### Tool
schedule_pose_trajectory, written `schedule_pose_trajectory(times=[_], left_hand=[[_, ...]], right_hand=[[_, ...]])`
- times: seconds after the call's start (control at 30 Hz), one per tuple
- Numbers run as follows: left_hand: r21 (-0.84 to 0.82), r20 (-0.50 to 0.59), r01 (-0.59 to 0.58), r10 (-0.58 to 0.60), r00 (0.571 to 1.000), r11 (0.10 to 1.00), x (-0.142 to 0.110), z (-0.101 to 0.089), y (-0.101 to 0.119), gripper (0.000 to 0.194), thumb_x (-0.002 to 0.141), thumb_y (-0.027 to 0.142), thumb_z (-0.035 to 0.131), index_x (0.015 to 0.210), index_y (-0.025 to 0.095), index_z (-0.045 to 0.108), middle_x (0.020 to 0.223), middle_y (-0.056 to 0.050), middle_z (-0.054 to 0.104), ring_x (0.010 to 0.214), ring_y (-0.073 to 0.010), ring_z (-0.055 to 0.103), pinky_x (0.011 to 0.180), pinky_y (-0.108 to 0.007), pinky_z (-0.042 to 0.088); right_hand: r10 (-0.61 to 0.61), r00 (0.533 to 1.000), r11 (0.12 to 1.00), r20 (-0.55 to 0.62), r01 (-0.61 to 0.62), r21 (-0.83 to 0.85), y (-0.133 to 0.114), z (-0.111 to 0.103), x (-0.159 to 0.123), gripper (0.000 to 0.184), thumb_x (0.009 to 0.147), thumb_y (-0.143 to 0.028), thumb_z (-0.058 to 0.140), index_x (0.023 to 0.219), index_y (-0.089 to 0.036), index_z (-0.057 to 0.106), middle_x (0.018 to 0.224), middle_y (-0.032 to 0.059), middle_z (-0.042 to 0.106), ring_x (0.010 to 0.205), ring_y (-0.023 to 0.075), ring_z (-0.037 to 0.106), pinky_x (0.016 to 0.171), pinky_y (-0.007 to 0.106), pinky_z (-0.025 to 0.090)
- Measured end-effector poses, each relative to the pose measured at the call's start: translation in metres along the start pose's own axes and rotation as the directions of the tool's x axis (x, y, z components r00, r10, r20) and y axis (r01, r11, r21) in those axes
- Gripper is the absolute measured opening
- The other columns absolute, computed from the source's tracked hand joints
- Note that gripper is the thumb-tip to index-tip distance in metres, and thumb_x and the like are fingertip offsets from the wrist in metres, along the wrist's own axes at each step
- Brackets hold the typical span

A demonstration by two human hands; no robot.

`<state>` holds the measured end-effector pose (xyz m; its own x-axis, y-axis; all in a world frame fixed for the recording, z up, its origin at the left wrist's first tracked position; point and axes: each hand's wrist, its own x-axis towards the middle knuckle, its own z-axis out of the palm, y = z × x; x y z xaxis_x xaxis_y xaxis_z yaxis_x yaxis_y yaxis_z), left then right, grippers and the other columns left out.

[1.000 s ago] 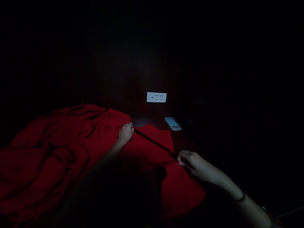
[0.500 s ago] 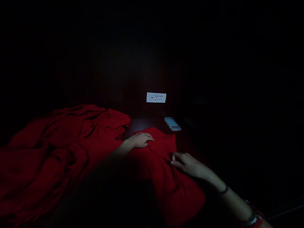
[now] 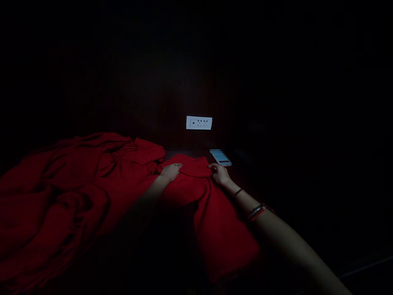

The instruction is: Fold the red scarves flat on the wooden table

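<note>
A red cloth (image 3: 227,229) lies before me, its far end folded over and its near part hanging loosely toward me. My right hand (image 3: 220,173) pinches the right end of the folded edge between thumb and fingers. At the left end of that fold, my left hand (image 3: 171,171), a ring on one finger, is closed on the cloth; its thumb is partly hidden. A larger heap of red fabric (image 3: 101,164) with fringes lies crumpled on the left, and I cannot tell whether it is one piece with the cloth.
Behind the cloth, a white wall socket (image 3: 199,123) is set in a dark upright panel. A phone (image 3: 223,159) with a lit screen lies on the dark surface just beyond my right hand. Most of the surroundings are too dark to make out.
My right hand has moved away from me and to the left, bringing the cloth's edge with it. My left hand has shifted slightly left and farther away. The view has tilted a little.
</note>
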<state>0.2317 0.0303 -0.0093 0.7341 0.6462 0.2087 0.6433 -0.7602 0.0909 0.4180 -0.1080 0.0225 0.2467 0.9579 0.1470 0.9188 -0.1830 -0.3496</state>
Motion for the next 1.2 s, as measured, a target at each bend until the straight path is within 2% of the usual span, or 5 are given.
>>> schedule_pose_trajectory(times=[0.27,0.53,0.87,0.97,1.2], left_hand=[[0.037,-0.269,-0.056,0.064,0.961,0.998,-0.039,-0.001,0.016,0.051,0.079,0.026,0.039,0.128,0.019,0.028,0.137,-0.011,0.020,0.125,-0.0270,0.014,0.097,-0.045,0.024],[-0.106,-0.015,-0.292,0.292,0.956,0.951,-0.062,0.009,0.012,0.032,0.085,0.027,0.033,0.112,0.023,0.049,0.121,-0.003,0.047,0.111,-0.0149,0.041,0.096,-0.030,0.030],[-0.025,-0.084,-0.433,0.430,0.899,0.901,-0.080,-0.018,0.042,0.035,0.082,0.021,0.034,0.115,0.023,0.044,0.125,-0.003,0.042,0.116,-0.0169,0.035,0.098,-0.033,0.025],[0.002,0.000,-0.507,0.507,0.862,0.862,-0.087,-0.021,0.058,0.032,0.082,0.022,0.036,0.111,0.026,0.048,0.115,0.000,0.051,0.104,-0.0143,0.045,0.091,-0.027,0.032],[0.117,-0.079,-0.329,0.339,0.937,0.937,-0.087,-0.012,0.048,0.029,0.082,0.024,0.038,0.109,0.021,0.049,0.109,-0.004,0.052,0.097,-0.0166,0.047,0.083,-0.028,0.037]], right_hand=[[0.005,1.000,0.998,0.026,-0.003,-0.070,-0.006,0.004,-0.028,0.048,0.079,-0.025,0.042,0.125,-0.018,0.032,0.115,0.0136,0.042,0.100,0.0202,0.046,0.077,0.028,0.038],[-0.049,0.979,0.997,0.198,0.035,0.076,0.030,-0.021,-0.069,0.046,0.071,-0.010,0.044,0.116,-0.019,0.039,0.100,0.0053,0.057,0.086,0.0155,0.055,0.070,0.022,0.041],[-0.125,0.979,0.992,0.164,0.118,0.049,0.023,-0.019,-0.078,0.049,0.075,-0.023,0.046,0.123,-0.017,0.036,0.121,0.0102,0.043,0.110,0.0176,0.041,0.090,0.029,0.033],[-0.051,0.985,0.995,0.165,0.036,0.093,0.015,-0.015,-0.068,0.048,0.073,-0.016,0.048,0.120,-0.016,0.039,0.115,0.0089,0.049,0.105,0.0169,0.046,0.086,0.027,0.036],[0.116,0.961,0.777,0.250,-0.245,0.580,0.000,-0.023,-0.058,0.043,0.072,-0.009,0.041,0.114,-0.018,0.036,0.109,0.0060,0.054,0.089,0.0126,0.056,0.070,0.023,0.046]])
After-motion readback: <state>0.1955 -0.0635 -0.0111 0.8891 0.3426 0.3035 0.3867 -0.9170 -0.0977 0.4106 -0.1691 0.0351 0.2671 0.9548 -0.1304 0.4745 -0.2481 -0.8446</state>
